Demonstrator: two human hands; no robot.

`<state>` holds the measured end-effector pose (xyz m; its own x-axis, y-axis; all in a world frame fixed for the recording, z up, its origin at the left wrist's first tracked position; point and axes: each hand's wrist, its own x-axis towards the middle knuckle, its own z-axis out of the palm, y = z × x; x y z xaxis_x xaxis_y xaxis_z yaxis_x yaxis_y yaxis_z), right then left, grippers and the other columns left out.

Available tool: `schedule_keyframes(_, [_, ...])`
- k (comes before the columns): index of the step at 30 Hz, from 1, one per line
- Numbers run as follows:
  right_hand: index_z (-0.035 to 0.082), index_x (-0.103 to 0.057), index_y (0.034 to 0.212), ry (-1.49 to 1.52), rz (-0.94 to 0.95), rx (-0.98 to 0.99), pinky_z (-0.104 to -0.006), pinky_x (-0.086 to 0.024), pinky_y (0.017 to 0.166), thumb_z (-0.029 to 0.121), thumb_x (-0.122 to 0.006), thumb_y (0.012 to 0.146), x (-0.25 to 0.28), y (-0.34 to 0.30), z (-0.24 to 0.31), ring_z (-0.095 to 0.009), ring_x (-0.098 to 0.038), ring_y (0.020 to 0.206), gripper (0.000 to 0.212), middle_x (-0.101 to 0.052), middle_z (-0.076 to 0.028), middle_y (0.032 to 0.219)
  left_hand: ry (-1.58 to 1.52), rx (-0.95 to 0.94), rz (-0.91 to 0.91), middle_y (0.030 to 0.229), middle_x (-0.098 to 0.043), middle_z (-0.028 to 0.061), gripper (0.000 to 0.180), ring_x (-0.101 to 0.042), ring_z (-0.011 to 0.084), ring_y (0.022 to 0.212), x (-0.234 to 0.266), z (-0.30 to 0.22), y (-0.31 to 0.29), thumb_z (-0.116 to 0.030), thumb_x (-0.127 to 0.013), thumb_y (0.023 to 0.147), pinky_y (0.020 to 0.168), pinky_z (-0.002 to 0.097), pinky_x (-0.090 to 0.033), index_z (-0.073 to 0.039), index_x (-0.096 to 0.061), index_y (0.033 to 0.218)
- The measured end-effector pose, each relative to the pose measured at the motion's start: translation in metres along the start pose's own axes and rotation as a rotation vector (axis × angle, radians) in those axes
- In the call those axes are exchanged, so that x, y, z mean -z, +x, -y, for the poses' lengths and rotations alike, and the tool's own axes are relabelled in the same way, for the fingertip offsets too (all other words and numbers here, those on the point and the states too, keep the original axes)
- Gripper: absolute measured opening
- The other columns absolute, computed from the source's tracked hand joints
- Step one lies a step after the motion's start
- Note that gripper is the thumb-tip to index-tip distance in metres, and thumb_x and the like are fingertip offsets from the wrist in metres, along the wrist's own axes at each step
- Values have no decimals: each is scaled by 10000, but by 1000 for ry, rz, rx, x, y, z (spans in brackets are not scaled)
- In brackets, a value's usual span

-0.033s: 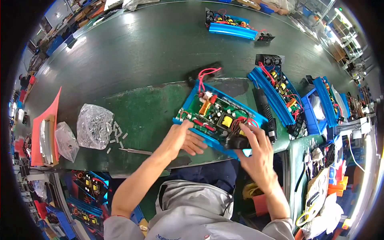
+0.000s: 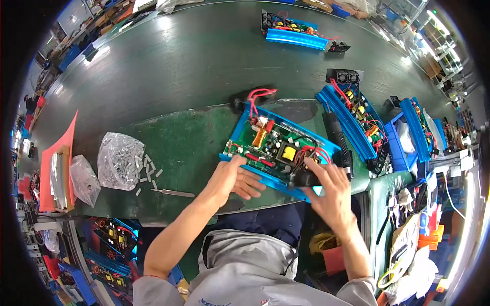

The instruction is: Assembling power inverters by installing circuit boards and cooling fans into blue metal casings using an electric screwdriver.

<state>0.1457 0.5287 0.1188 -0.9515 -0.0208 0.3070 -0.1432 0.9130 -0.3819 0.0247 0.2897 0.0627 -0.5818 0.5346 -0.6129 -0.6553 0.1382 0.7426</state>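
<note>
On the green bench lies a blue inverter case, tilted, its green circuit board exposed with coils and a yellow transformer. My left hand holds the near left edge, thumb on the rim and fingers below along the side. At the right end, my right hand has thumb and fingers closed around a black end piece, partly hidden by the fingers. Red wires run beside it. From the far left corner, thick red wires lead to a dark, blurred end piece.
Left are a clear bag of small grey pieces, loose pieces, tweezers and a pink folder. More blue cases stand right, near a blue bin and a black bar. Another case lies far off.
The far dark end piece and its red wires have swung left. The black piece under my right hand has turned slightly, while my left hand stays almost where it was.
</note>
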Motion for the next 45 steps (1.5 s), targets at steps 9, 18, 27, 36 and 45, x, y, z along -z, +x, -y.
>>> schedule_keyframes(9, [-25,-638,1260,652,64,-569,-248,-455,910,346,-588,1021,9,122,-105,-119,-616,1016,445,-686,-39,1097,-170,-50,-77,1002,-754,239,678,-758,285,748,-16,32,-20,-469,-407,978,632,335,-592,143,-671,1102])
schedule_keyframes(18, [-91,-602,1256,335,97,-519,-327,-409,1003,733,-266,1011,-44,165,-125,-205,-574,1060,923,-654,-156,1150,-304,-214,-183,1080,-746,222,821,-759,289,837,-40,42,-12,-621,-345,1032,701,326,-569,131,-658,1140])
schedule_keyframes(27, [-19,-524,1387,144,-227,-310,-378,-425,1062,177,-480,1039,-18,82,-128,-321,-595,1210,401,-619,-209,1309,921,-575,-656,1003,-689,90,252,-660,177,758,57,29,-98,-89,-765,874,646,308,-524,-51,-717,1118])
schedule_keyframes(36, [-27,-576,1320,186,-732,-332,-338,-493,942,82,-586,1015,-10,22,-61,-208,-624,1053,324,-654,-135,1143,1237,-660,-692,1034,-692,54,139,-696,284,876,111,45,-105,-91,-758,847,728,347,-562,-65,-698,970])
schedule_keyframes(45, [-27,-634,1140,520,139,250,-376,-497,855,-37,-645,883,-72,84,122,-315,-644,971,258,-661,-170,1067,482,-972,-925,1070,-683,190,282,-674,218,903,109,84,-99,143,-616,904,701,290,-565,-8,-573,1139])
